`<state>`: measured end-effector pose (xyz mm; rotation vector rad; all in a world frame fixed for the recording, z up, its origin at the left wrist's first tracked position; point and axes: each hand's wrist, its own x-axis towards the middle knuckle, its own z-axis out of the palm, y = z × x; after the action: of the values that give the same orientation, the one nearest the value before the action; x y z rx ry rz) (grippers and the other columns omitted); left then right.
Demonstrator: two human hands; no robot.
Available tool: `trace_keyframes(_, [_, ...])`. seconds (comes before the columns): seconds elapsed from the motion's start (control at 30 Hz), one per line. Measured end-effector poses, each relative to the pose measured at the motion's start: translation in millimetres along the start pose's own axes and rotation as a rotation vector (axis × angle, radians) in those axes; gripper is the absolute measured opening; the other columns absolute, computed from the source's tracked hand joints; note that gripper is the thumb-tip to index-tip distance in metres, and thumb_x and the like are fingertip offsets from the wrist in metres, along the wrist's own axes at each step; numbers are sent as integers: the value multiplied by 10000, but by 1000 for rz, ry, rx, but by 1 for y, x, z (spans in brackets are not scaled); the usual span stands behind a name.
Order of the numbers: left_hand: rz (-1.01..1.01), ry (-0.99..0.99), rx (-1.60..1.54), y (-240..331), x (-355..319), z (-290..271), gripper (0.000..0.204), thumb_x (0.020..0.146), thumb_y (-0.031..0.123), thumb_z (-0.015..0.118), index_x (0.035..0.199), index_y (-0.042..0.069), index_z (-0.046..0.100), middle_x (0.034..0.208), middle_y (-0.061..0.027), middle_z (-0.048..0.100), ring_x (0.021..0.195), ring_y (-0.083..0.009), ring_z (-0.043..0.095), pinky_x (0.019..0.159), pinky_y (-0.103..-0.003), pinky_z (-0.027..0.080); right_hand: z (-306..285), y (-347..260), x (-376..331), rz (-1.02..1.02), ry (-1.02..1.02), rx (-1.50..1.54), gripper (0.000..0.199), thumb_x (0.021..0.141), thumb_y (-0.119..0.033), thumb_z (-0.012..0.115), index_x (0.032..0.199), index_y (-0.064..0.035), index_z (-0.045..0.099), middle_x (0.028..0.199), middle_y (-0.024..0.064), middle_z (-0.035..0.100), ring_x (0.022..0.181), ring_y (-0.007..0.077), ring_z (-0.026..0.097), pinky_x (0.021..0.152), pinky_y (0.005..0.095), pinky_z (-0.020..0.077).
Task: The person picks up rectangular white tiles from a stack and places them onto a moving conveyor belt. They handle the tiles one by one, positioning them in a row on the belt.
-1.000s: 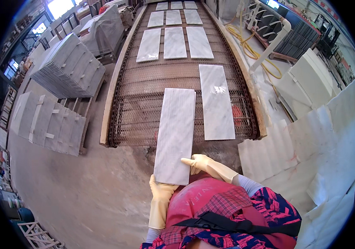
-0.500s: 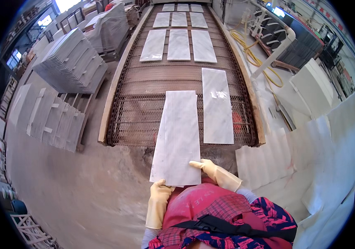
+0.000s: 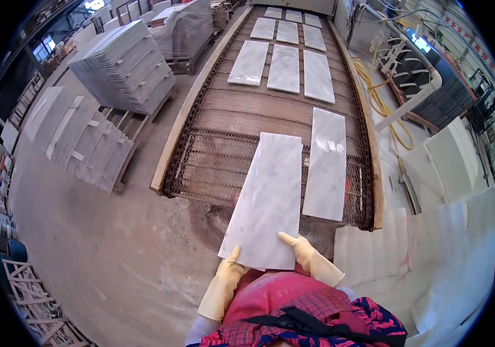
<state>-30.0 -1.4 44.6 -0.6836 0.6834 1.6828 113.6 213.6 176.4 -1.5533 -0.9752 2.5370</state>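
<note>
A long white tile (image 3: 268,199) is gripped at its near end by the gloved left hand (image 3: 231,269) and right hand (image 3: 298,250), its far end over the mesh belt (image 3: 224,133) toward twelve o'clock; another tile (image 3: 327,163) lies at one o'clock.

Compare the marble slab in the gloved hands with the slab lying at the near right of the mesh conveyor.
The held slab is gripped at its near end by the left hand and right hand; the conveyor slab lies untouched. The held one overhangs the mesh conveyor; the other rests wholly on it. Both are long, white, grey-veined rectangles.
</note>
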Motion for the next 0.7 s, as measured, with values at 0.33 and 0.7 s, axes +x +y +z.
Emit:
trace_keyframes(0.33, [27, 56, 59, -1, -4, 6, 544, 982, 170, 710, 1474, 154, 480, 1462, -82, 559, 1315, -316, 557, 1059, -553, 511, -43, -29, -3, -134, 44, -111, 500, 916, -246, 765, 1309, 33, 630, 1176, 155, 723, 1016, 263, 718, 910, 400, 576])
trace_keyframes(0.7, [-12, 26, -6, 4, 8, 5, 570, 979, 177, 711, 1492, 146, 466, 1481, -87, 550, 1332, -320, 553, 1091, -551, 488, 29, -75, 1, -239, -39, -130, 494, 910, -191, 775, 1297, 77, 623, 1185, 156, 710, 1018, 241, 699, 909, 374, 561])
